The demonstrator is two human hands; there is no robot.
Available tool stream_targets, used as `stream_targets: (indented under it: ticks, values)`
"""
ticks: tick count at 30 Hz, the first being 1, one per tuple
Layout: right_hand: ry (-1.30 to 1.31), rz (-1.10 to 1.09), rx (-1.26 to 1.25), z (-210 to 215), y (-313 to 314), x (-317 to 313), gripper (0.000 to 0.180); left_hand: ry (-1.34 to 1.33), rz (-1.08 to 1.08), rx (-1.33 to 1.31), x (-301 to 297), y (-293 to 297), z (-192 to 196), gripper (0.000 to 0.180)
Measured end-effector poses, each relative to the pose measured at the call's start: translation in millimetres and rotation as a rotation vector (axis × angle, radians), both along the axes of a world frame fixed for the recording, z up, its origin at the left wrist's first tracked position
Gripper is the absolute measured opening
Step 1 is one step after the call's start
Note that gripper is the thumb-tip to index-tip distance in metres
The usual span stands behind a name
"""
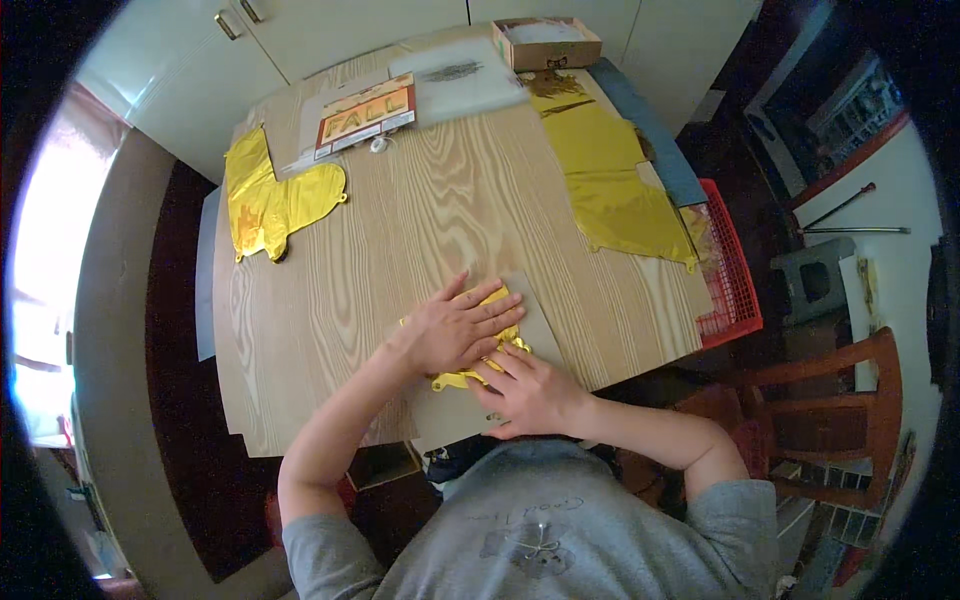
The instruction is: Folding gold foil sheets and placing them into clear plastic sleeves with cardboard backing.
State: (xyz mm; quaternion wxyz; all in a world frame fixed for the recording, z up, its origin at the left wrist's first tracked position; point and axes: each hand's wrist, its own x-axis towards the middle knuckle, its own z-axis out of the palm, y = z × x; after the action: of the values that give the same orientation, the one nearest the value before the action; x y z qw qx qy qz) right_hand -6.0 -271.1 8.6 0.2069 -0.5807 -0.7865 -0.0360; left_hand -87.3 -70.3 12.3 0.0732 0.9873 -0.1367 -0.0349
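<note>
A gold foil piece (455,381), crumpled and folded small, lies under both my hands near the front edge of the table. It looks like a deflated foil balloon. My left hand (455,325) presses flat across it with fingers stretched out and slightly apart. Just below and to the right, my right hand (530,390) rests on the foil's near right part, its fingers spread. The hands nearly touch and hide most of the foil. Beneath it is a greyish board (543,325) set on the wood-grain table (390,240).
Flat gold foil balloons lie at the left (265,200) and along the right side (600,160). A printed card package (365,112), a clear plastic sheet (465,85) and an open cardboard box (547,45) sit at the back. A red basket (738,270) and wooden chair (830,420) stand right.
</note>
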Motion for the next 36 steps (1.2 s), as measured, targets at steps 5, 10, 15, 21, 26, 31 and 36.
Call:
stream_targets:
  ticks: [5, 10, 15, 21, 26, 31, 36]
  values:
    - [-0.094, 0.07, 0.106, 5, -3, 2, 0.046, -0.025, -0.019, -0.018, -1, -1, 1, 0.051]
    - [-0.196, 0.168, 0.232, -3, -14, -4, 0.024, -0.05, -0.035, -0.022, 1, -1, 0, 0.05]
    - [-0.2, 0.108, 0.305, 17, -20, -7, 0.019, -0.045, -0.028, -0.002, 0, 0, 0, 0.052]
    - [-0.179, 0.104, 0.344, 44, -49, -2, 0.02, -0.064, -0.045, -0.008, 2, -1, 2, 0.054]
    - [-0.091, 0.023, 0.416, 89, -107, 29, 0.018, -0.052, -0.053, -0.041, -1, -2, -2, 0.06]
    - [0.045, -0.599, 0.511, 90, -159, 68, 0.012, -0.053, -0.02, 0.001, -6, -11, 6, 0.072]
    - [0.227, -0.969, 0.716, 62, -176, 94, 0.025, -0.071, 0.211, 0.027, -26, -39, 11, 0.081]
